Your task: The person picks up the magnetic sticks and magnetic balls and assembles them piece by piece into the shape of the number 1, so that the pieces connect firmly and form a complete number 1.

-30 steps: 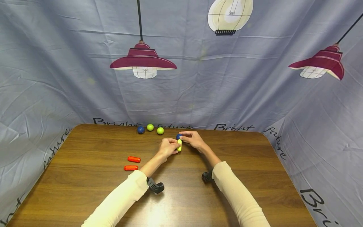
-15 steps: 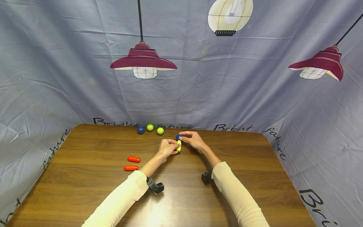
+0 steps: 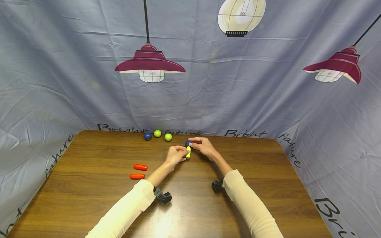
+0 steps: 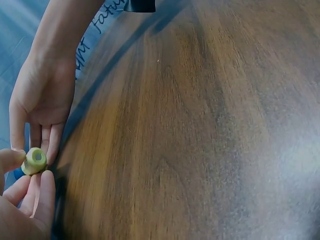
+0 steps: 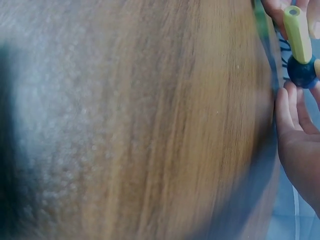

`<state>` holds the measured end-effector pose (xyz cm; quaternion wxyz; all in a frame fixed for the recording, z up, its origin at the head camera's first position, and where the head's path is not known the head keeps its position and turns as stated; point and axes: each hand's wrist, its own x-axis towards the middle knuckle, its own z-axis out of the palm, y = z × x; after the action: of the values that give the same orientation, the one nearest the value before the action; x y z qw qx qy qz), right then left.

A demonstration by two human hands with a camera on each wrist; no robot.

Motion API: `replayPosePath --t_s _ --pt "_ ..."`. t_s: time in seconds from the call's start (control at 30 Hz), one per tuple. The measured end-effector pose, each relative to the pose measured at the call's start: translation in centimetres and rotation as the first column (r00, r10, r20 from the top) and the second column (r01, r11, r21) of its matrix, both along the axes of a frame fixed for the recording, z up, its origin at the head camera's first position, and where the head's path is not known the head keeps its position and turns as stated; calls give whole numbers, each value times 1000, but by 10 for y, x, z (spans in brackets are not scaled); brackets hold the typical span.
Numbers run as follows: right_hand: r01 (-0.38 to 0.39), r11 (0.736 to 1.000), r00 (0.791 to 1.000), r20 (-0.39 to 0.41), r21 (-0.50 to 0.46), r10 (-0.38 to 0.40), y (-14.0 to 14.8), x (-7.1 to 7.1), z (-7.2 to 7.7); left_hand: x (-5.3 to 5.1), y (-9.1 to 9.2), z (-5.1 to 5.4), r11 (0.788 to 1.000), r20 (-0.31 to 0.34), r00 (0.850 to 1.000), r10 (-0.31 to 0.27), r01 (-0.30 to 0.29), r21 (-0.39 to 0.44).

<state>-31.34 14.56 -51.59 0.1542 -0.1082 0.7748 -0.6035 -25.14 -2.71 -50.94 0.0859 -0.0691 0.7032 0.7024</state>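
Observation:
Near the table's back edge, my left hand (image 3: 175, 154) pinches a yellow-green rod (image 3: 188, 152) between thumb and fingers. A hole shows in the rod's free end (image 4: 38, 156) in the left wrist view. My right hand (image 3: 203, 146) holds a dark blue ball (image 3: 188, 143) with its fingertips. In the right wrist view the rod's other end meets the blue ball (image 5: 301, 74), and the two lie in line. Whether the rod sits inside the ball or only touches it, I cannot tell. Fingers cover part of the ball.
Two red rods (image 3: 140, 167) lie on the wooden table (image 3: 98, 191), left of my left forearm. Along the back edge stand another blue ball (image 3: 148, 136) and two lime-green balls (image 3: 168, 137). A printed grey-blue curtain (image 3: 196, 99) hangs behind and at the sides.
Both hands stay in nearly the same place. The rod and the blue ball shift only very slightly between them.

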Motion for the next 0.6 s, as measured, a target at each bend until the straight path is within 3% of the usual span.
replayPosePath --t_s 0.1,0.2,0.37,0.47,0.6 --pt "1 1000 1000 -2 -4 -1 2 -1 0 0 -2 -1 1000 -40 999 -10 9 -19" --pt "15 1000 1000 -14 0 -15 5 -4 -2 1 -6 -3 995 -116 993 -34 23 -97" --pt "42 997 998 -54 58 -39 11 -7 -2 2 -14 -9 970 -271 961 -54 -14 -244" --pt "53 994 997 -62 95 -47 14 -8 -1 2 -19 -12 960 -312 949 -53 -37 -277" --pt "54 989 997 -67 134 -45 17 -9 -1 0 -25 -15 950 -323 946 -34 -70 -303"
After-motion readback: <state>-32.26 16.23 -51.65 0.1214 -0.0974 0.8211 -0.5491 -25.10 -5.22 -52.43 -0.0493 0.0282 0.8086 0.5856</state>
